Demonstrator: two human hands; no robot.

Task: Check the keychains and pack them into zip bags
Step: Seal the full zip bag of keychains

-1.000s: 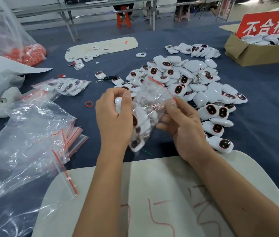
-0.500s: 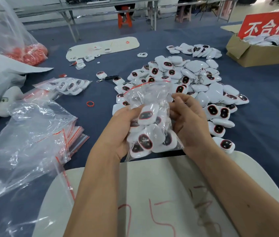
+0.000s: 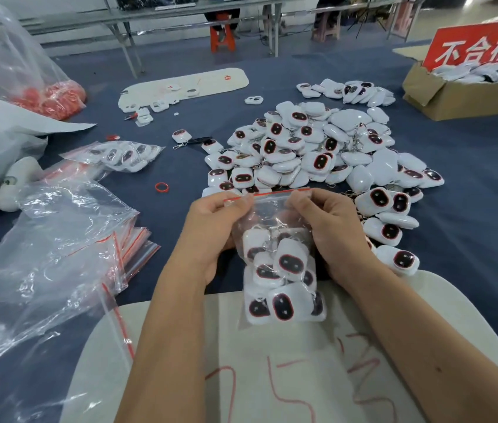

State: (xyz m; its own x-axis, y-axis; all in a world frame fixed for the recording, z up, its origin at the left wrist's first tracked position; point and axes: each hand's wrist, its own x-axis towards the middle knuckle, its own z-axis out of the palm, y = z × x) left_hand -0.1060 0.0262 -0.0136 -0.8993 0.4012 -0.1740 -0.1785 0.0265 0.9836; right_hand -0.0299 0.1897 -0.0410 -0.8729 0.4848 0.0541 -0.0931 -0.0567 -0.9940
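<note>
Head view over a blue-covered table (image 3: pixel 470 184): both hands hold a clear zip bag (image 3: pixel 278 270) upright above the near edge of a white board (image 3: pixel 272 377) marked with red scribbles. The left hand (image 3: pixel 214 227) pinches the bag's red-striped top edge at its left end, fingers closed tight on the plastic; the right hand (image 3: pixel 330 227) pinches the same strip at its right end, fingers likewise curled shut on it. Whether the seal is pressed closed cannot be told. Inside the bag sit several white keychains with dark oval faces ringed in red, bunched toward the bottom. Just beyond the hands lies a large loose pile of keychains (image 3: pixel 318 148), touching one another, some face up and some face down. To the left rests a stack of empty zip bags (image 3: pixel 58 239), and farther back a filled bag (image 3: pixel 119 154) lies flat. A small red ring (image 3: pixel 161 187) sits on the cloth between the filled bag and the pile. At far right a cardboard box (image 3: pixel 455 96) with a red sign (image 3: pixel 480 47) holds more white pieces.
</note>
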